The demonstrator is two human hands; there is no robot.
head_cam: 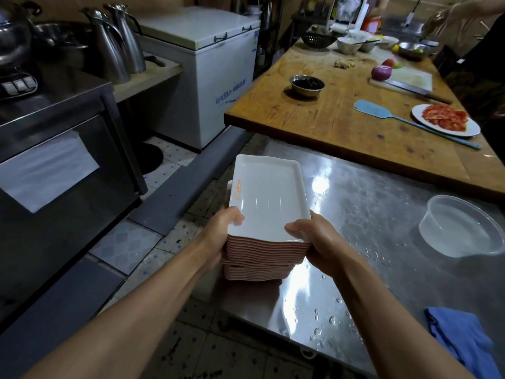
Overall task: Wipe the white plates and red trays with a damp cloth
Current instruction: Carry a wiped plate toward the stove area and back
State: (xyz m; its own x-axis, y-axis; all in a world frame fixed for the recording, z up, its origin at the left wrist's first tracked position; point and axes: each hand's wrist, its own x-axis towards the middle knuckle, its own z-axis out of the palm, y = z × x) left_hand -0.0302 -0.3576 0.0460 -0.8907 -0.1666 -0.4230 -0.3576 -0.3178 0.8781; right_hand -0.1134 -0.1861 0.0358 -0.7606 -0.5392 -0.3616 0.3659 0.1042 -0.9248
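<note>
A tall stack of rectangular plates (266,196), white on top with reddish undersides, is at the left edge of the steel table (369,203). My left hand (222,232) grips the stack's near left corner, thumb on the top plate's rim. My right hand (314,243) grips the near right corner the same way. Whether the stack rests on the table or is lifted I cannot tell. A blue cloth (461,340) lies on the table at the near right, apart from both hands.
A clear plastic tub of water (464,228) stands on the wet steel table at the right. Behind it a wooden table (328,116) carries bowls, a blue spatula (388,114), a plate of red slices and a cutting board. An oven and chest freezer (218,77) stand left.
</note>
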